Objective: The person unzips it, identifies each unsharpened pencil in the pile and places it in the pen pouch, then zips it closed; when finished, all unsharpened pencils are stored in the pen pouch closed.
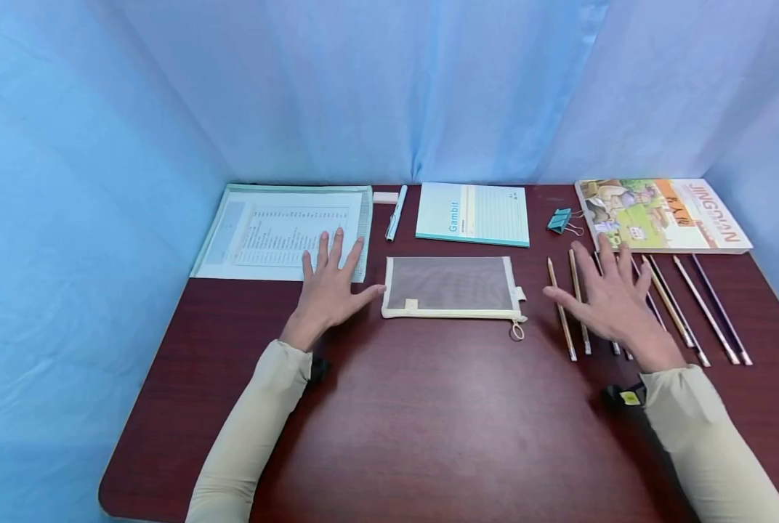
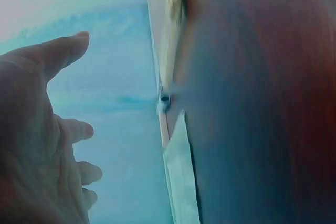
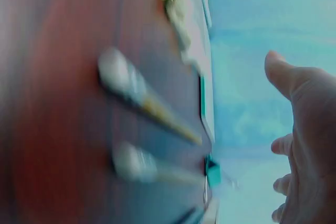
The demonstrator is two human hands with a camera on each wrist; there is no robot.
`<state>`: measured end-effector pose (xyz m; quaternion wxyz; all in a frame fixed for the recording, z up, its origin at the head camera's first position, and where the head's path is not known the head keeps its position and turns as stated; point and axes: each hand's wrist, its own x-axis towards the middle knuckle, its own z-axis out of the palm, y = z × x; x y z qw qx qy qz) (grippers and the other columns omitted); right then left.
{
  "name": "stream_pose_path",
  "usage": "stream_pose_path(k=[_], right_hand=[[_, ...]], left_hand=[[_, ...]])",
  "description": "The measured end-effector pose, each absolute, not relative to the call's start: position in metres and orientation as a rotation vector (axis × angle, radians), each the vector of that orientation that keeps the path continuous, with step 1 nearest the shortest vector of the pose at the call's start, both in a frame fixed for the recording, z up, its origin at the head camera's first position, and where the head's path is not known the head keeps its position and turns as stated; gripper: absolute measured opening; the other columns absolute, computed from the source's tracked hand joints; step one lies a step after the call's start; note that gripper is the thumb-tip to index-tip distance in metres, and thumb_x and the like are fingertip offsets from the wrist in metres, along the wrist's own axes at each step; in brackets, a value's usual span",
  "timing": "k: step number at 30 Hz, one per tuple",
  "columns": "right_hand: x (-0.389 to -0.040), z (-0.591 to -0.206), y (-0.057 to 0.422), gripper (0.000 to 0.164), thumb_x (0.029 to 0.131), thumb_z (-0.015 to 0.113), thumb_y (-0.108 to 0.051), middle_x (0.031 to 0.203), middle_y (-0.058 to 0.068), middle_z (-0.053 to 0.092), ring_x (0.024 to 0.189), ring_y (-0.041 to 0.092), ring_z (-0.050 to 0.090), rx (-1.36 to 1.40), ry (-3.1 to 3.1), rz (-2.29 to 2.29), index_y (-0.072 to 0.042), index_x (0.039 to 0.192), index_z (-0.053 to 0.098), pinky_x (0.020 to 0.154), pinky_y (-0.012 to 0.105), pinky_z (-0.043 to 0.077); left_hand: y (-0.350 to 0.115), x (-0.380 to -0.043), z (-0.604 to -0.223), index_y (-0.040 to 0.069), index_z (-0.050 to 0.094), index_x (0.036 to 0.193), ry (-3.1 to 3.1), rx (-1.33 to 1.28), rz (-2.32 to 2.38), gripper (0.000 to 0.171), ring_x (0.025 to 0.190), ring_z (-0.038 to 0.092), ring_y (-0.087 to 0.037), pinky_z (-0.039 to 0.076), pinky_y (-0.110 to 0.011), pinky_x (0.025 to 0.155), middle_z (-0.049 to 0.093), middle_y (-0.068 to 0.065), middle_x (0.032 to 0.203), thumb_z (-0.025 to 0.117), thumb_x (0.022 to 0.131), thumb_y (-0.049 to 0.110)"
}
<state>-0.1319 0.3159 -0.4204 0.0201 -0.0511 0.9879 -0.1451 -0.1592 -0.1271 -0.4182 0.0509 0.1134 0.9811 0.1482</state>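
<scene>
In the head view my left hand [image 1: 329,294] is spread above the table, between the clear document folder [image 1: 232,240] and the mesh zipper pouch [image 1: 455,283]. The pouch lies flat, its zipper edge toward me and a ring pull [image 1: 517,331] at its right corner. My right hand [image 1: 615,305], fingers also spread, hovers over a row of several pencils [image 1: 562,312] and hides parts of some. Neither hand holds anything. Both wrist views show the hands raised off the tabletop, the left wrist view with the left hand [image 2: 37,129], the right wrist view with blurred pencils [image 3: 147,100].
Along the back lie a white eraser [image 1: 385,197], a pen [image 1: 396,213], a notebook [image 1: 472,214], a teal binder clip [image 1: 561,221] and a colourful book [image 1: 664,216]. Blue curtains [image 1: 363,87] enclose the dark red table [image 1: 442,421] at the back and sides.
</scene>
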Motion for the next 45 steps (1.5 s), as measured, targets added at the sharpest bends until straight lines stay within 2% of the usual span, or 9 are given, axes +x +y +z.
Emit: stream_pose_path(k=[7,16,24,35,39,45], right_hand=[[-0.123,-0.426,0.278,0.095,0.091,0.052,-0.068,0.167,0.026,0.002,0.151,0.056,-0.004,-0.235,3.038,-0.418,-0.012,0.16,0.017,0.111,0.084,0.001],[-0.116,-0.432,0.242,0.096,0.09,0.053,-0.07,0.166,0.027,0.007,0.152,0.054,0.003,-0.306,2.959,-0.428,-0.014,0.16,0.019,0.114,0.081,0.003],[-0.112,-0.436,0.226,0.098,0.091,0.046,-0.074,0.163,0.032,0.012,0.149,0.056,0.011,-0.259,2.85,-0.364,-0.012,0.16,0.017,0.115,0.079,0.006],[-0.11,-0.44,0.217,0.092,0.093,0.048,-0.069,0.163,0.032,0.014,0.151,0.053,0.012,-0.258,2.805,-0.421,-0.01,0.159,0.022,0.117,0.077,0.009],[-0.112,-0.434,0.219,0.082,0.099,0.047,-0.059,0.161,0.033,0.021,0.151,0.051,0.016,-0.279,2.787,-0.572,-0.004,0.156,0.027,0.117,0.075,0.015],[-0.116,-0.423,0.228,0.06,0.105,0.047,-0.034,0.153,0.031,0.04,0.143,0.047,0.038,-0.238,2.697,-0.989,0.002,0.151,0.035,0.115,0.064,0.036]], left_hand=[[-0.106,-0.149,-0.42,0.025,0.012,0.162,2.979,0.393,0.454,0.092,0.158,-0.006,-0.037,0.005,-0.069,0.125,0.0,-0.012,0.171,0.053,0.091,0.068],[-0.085,-0.142,-0.426,0.028,0.014,0.161,2.934,0.419,0.463,0.089,0.159,-0.004,-0.037,0.007,-0.067,0.126,0.002,-0.011,0.171,0.051,0.092,0.068],[-0.068,-0.136,-0.431,0.024,0.018,0.161,2.839,0.469,0.457,0.087,0.159,-0.001,-0.038,0.011,-0.067,0.126,0.002,-0.011,0.171,0.051,0.093,0.067],[-0.066,-0.133,-0.437,0.031,0.014,0.161,2.569,0.507,0.438,0.085,0.159,-0.006,-0.035,0.005,-0.063,0.128,-0.008,-0.009,0.171,0.053,0.094,0.064],[-0.065,-0.132,-0.437,0.032,0.012,0.161,2.56,0.514,0.391,0.086,0.158,-0.008,-0.035,0.004,-0.063,0.128,-0.011,-0.009,0.17,0.053,0.093,0.065],[-0.066,-0.133,-0.436,0.031,0.013,0.161,2.565,0.514,0.359,0.087,0.158,-0.01,-0.035,0.004,-0.062,0.129,-0.01,-0.01,0.17,0.053,0.092,0.066]])
